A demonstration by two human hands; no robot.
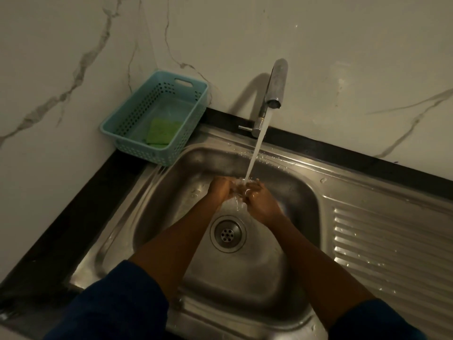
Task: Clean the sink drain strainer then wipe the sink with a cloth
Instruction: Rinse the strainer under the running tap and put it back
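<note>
Both hands meet under the running water over the back of the steel sink. My left hand and my right hand are pressed together, fingers curled toward each other. Splashing water blurs the fingertips, so I cannot tell whether they hold anything. The round drain strainer sits in the drain hole at the basin's middle, just in front of my hands and between my forearms. A green cloth or sponge lies in the teal basket at the sink's back left corner.
The tap stands at the back rim, its stream falling onto my hands. A ribbed draining board lies to the right of the basin. A black counter edge and marble walls border the sink at the left and back.
</note>
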